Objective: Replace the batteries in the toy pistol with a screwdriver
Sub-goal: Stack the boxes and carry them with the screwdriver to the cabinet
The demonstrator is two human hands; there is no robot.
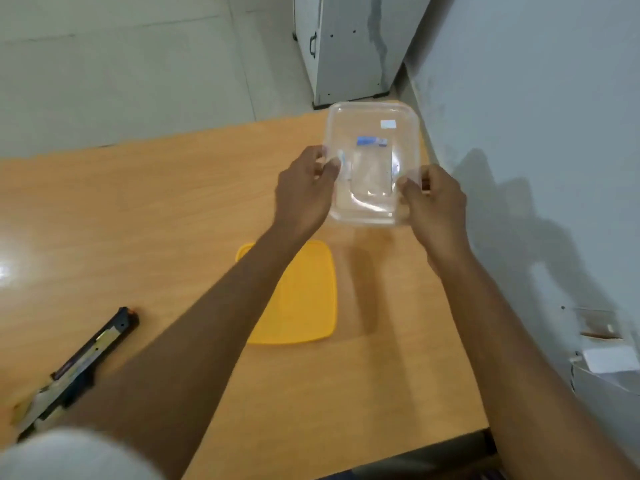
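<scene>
Holding a clear plastic container (372, 168) up over the wooden table (156, 209), the left hand (304, 195) pinches its left rim and the right hand (434, 206) clamps the right rim, both wrapped tight on it. Inside there's a clear packet with a blue label (372, 142), contents too blurry to tell. Just below the grip lies the yellow lid (304, 306), and the toy pistol (79, 365) sits well off to the lower left, untouched.
</scene>
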